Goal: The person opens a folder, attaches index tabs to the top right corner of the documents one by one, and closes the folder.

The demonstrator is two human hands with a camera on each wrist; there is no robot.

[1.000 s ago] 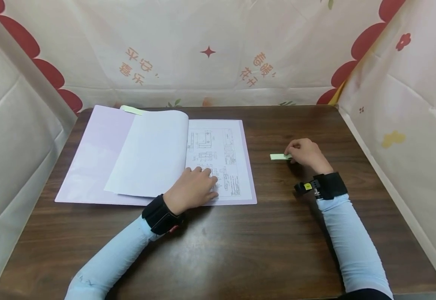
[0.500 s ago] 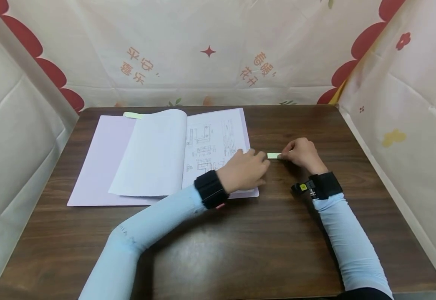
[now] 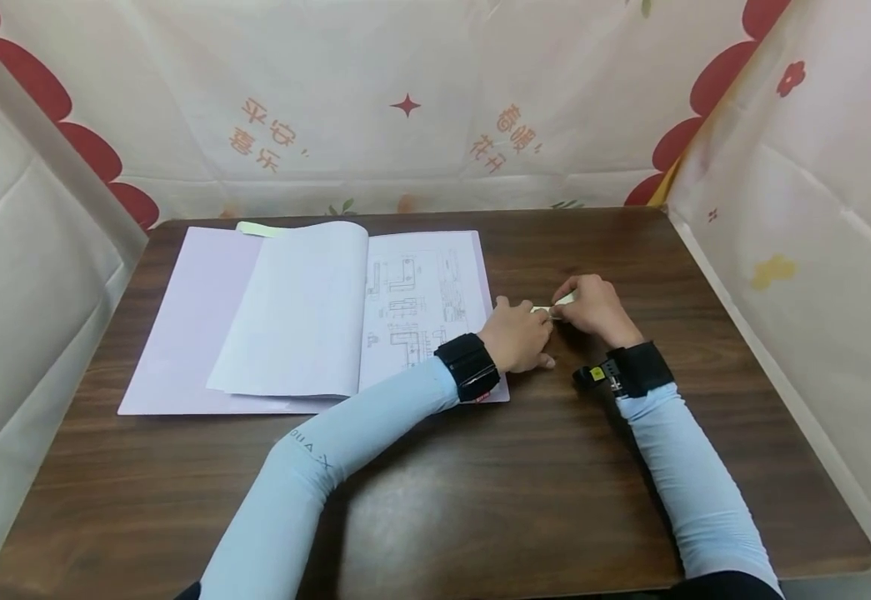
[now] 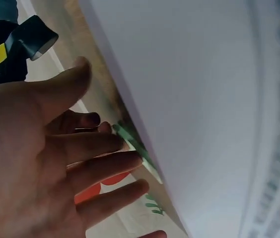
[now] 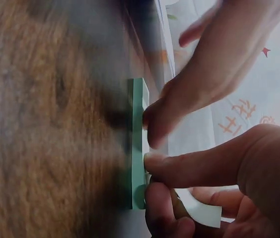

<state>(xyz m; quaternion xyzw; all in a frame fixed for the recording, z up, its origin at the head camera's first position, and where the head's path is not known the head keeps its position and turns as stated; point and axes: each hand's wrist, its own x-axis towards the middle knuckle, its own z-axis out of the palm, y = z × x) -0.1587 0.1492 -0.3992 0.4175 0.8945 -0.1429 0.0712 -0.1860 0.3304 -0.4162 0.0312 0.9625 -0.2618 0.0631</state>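
A pale green sticky note pad [image 5: 137, 141] lies on the wooden table, right of an opened lilac folder [image 3: 172, 333]. My right hand [image 3: 593, 308] pinches the pad's top sticky note [image 5: 205, 212] between thumb and finger; the note curls up from the pad at one end. From the other side my left hand [image 3: 518, 335] reaches over, its fairly straight fingertips touching the pad's left part. In the left wrist view, the left fingers [image 4: 107, 171] lie extended beside the folder edge. Both hands cover much of the pad in the head view.
Inside the folder, a page with technical drawings [image 3: 423, 283] lies on the right and a turned white sheet [image 3: 292, 317] on the left. A green sticky tab [image 3: 258, 229] protrudes at that sheet's top. A printed cloth [image 3: 405, 50] hangs behind the table [image 3: 420, 517].
My left hand has moved right from the folder's page to the pad. The right hand has shifted slightly left and now lifts the top note's end. The folder has shifted a little.
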